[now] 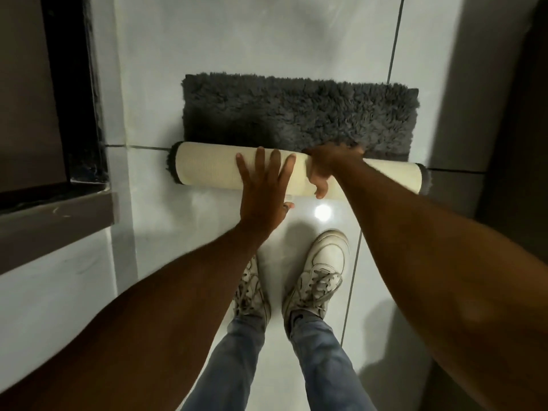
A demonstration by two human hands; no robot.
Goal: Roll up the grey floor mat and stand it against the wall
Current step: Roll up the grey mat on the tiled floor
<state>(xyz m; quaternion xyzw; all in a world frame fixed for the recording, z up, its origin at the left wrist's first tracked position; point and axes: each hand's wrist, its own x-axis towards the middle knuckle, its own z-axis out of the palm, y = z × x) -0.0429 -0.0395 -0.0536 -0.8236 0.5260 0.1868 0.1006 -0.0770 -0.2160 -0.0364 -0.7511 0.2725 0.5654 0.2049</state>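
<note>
**Mid-roll, far half still flat**

Head view: grey floor mat (299,114) on floor tiles, near half rolled, cream backing out. Left hand (262,188) flat, fingers spread on roll; right hand (327,164) clenched over it. Advice: push evenly, keep ends aligned.

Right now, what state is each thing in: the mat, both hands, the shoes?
Grey floor mat: partly rolled, cream backing outward; far part flat on the tiled floor.
Rolled part: lying on the floor, not standing.
Left hand: open, fingers spread, pressing on the roll.
Right hand: curled around the roll.
White shoes: laced, behind the roll.
</note>
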